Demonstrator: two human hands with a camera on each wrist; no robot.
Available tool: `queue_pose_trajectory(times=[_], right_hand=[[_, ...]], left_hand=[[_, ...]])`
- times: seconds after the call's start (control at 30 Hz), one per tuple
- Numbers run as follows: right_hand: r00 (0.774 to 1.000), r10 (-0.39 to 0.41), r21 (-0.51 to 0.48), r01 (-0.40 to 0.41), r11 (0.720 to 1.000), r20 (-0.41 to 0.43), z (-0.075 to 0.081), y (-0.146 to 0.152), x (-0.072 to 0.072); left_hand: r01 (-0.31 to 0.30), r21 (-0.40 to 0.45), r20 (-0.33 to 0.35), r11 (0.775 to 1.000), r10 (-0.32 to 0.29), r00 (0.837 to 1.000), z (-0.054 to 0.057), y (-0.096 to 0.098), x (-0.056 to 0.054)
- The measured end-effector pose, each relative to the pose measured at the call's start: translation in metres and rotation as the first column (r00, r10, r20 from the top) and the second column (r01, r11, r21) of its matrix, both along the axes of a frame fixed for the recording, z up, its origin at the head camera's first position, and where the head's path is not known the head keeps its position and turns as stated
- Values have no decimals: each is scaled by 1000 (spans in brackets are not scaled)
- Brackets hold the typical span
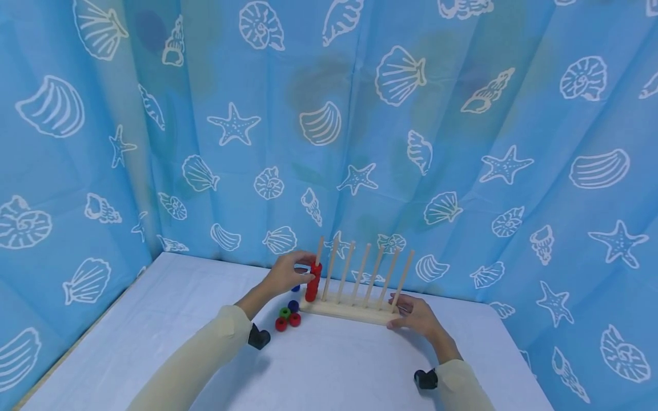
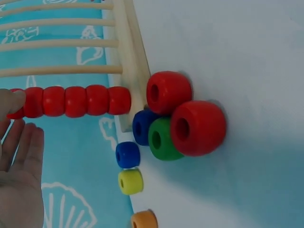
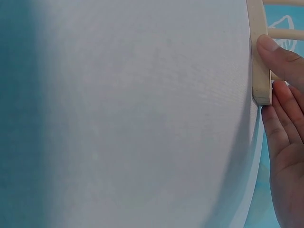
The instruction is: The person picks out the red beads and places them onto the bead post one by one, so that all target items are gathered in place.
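Note:
A wooden peg rack with several upright pegs stands toward the back of the table. Several red beads are stacked on its leftmost peg. My left hand pinches the topmost red bead between thumb and fingers; the thumb partly hides that bead. At the rack's other end, my right hand grips the base, its thumb on the front face and its fingers behind. In the right wrist view, that base end shows between thumb and fingers.
Loose beads lie by the rack's left end: two red, one of them nearest the camera, a green, two blue, one off the base corner, a yellow and an orange. A shell-patterned blue curtain hangs behind the white table.

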State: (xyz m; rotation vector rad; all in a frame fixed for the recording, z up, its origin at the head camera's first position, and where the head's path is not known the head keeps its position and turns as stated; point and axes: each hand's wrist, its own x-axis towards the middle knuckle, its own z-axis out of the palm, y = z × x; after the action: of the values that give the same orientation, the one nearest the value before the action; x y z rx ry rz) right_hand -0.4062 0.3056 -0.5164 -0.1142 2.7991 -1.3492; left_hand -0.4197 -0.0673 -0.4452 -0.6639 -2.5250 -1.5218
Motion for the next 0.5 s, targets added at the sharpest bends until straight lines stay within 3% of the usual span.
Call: queue_pose_trajectory(times=[0.3, 0.5], right_hand=[[1000, -9, 13, 9, 1000, -1, -1, -1, 1], [1000, -4, 3, 4, 1000, 1, 1, -1, 1]], left_hand=[[-11, -24, 23, 1000, 12, 1000, -10, -13, 2], [25, -108, 41, 994, -21, 999, -21, -25, 10]])
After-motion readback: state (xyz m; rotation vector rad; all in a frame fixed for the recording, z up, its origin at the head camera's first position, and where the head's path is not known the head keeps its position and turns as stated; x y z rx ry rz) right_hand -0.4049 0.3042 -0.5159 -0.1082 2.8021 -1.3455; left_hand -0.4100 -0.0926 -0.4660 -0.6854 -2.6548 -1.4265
